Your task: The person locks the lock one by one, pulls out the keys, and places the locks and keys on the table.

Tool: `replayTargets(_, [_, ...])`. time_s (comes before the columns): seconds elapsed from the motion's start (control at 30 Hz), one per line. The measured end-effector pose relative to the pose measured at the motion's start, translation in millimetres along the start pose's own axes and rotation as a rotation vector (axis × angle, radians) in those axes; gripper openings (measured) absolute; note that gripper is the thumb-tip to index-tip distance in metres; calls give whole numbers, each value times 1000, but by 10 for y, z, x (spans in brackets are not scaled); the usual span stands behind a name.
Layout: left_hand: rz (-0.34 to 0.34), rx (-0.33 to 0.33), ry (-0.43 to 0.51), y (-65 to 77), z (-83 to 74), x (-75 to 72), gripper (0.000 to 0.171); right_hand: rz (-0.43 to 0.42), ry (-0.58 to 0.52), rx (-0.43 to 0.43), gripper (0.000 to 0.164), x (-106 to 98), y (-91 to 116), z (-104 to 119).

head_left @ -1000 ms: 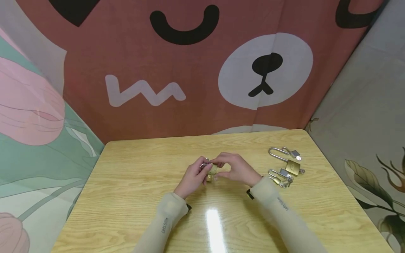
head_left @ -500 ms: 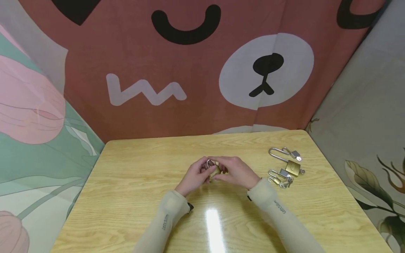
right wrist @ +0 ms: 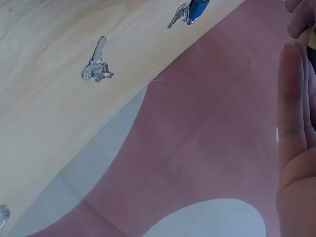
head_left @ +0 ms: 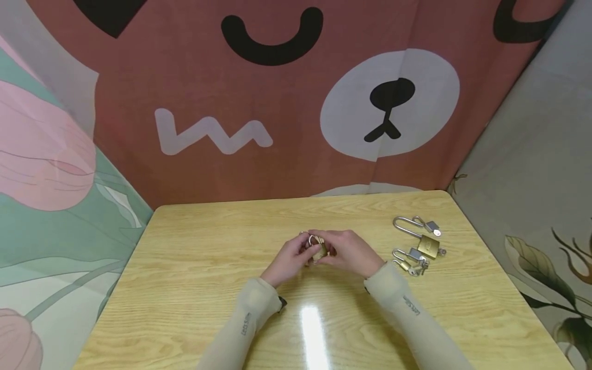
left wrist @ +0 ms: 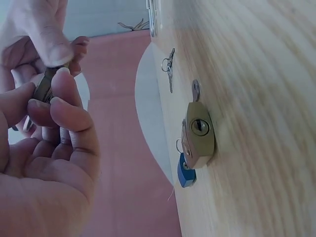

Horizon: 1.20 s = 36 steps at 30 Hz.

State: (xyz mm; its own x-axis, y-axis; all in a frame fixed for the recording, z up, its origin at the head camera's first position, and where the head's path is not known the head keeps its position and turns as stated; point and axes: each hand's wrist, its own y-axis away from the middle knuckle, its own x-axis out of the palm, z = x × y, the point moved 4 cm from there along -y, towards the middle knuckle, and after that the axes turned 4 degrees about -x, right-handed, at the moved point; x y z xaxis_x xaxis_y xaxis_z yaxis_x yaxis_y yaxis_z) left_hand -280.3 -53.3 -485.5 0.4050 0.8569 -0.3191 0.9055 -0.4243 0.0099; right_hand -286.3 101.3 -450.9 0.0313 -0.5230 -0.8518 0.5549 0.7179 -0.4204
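Note:
A small brass padlock with a silver shackle is between both hands above the middle of the table. My left hand pinches it from the left with thumb and fingers. From the other side my right hand grips it too, its fingers reaching over the top near the shackle. Seen from the left wrist, the padlock is edge-on between the fingertips, largely covered. The right wrist view catches only part of the right hand at its edge. Any key at this lock is hidden.
Right of the hands on the wooden table lie a large brass padlock, grey padlocks and a small brass one with keys. A blue padlock shows in the left wrist view. Printed cloth hangs behind.
The padlock has turned so its shackle points up and away. My right fingers have drawn in around it, and both hands have shifted slightly right. The locks on the table stay put.

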Motion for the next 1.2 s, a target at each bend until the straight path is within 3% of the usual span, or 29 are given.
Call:
replayTargets(0.17, [-26,15,-7,-22,11,18,21,14,15,31,65,4,8,-62])
replayTargets(0.47, [-81,75,-114,-44,6,33,44,-2,104,263,57,-25,37,-373])
replayTargets(0.57, [-76,84,-220,-38,28,50,47,33,111,314,57,6,37,-459])
replayTargets(0.73, [-101,113,-519,-42,82,102,50,117,134,364,53,117,14,-589])
replayTargets(0.93, [-100,134,-807,-76,143,217,51,203,165,412,55,206,18,-692])
replayTargets(1.07, [-57,107,-899,-94,157,271,49,236,196,411,52,263,18,-753])
replayTargets(1.2, [-23,82,-912,-98,160,301,49,264,214,405,48,310,11,-794])
